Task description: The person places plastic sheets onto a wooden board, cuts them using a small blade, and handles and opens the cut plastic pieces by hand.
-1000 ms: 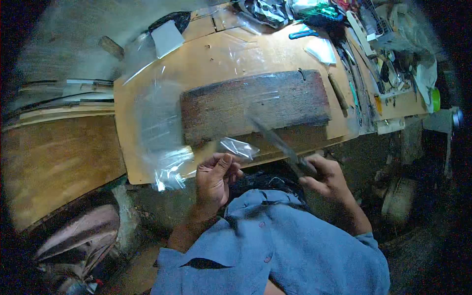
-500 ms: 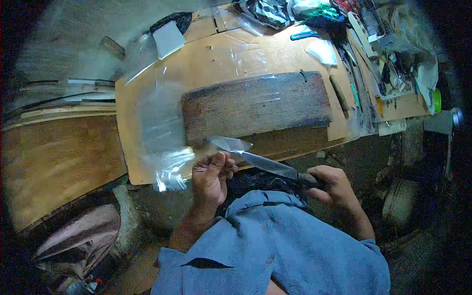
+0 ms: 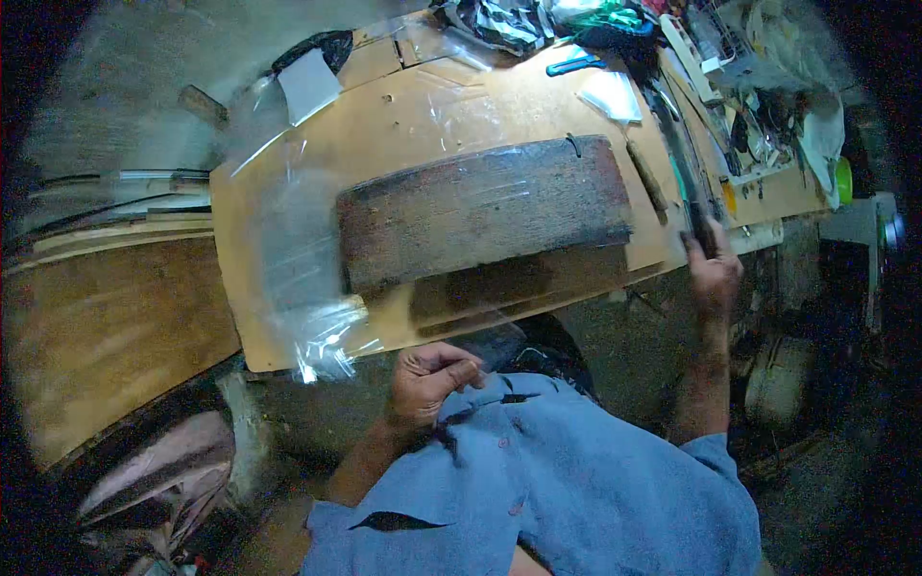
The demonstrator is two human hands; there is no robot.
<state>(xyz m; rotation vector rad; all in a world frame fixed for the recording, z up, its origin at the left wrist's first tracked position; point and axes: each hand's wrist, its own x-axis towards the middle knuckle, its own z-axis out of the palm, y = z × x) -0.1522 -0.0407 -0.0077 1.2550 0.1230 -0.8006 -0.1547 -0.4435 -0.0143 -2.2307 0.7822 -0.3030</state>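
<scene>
My left hand is in front of my shirt, thumb and fingers pinched on a thin piece of clear plastic film that shows only faintly. Past the table's right front edge, my right hand is closed around the dark handle of a knife. Its blade points away from me among the long tools and is hard to make out there. A worn wooden board lies on the table between my hands and the back.
Clear plastic sheeting covers the left of the wooden table. A blue cutter, a white sheet and a wooden-handled tool lie behind and right of the board. A green-lidded container stands far right.
My right hand has carried the knife from in front of my shirt to the tools at the table's right. My left hand has drawn back towards me with the plastic film.
</scene>
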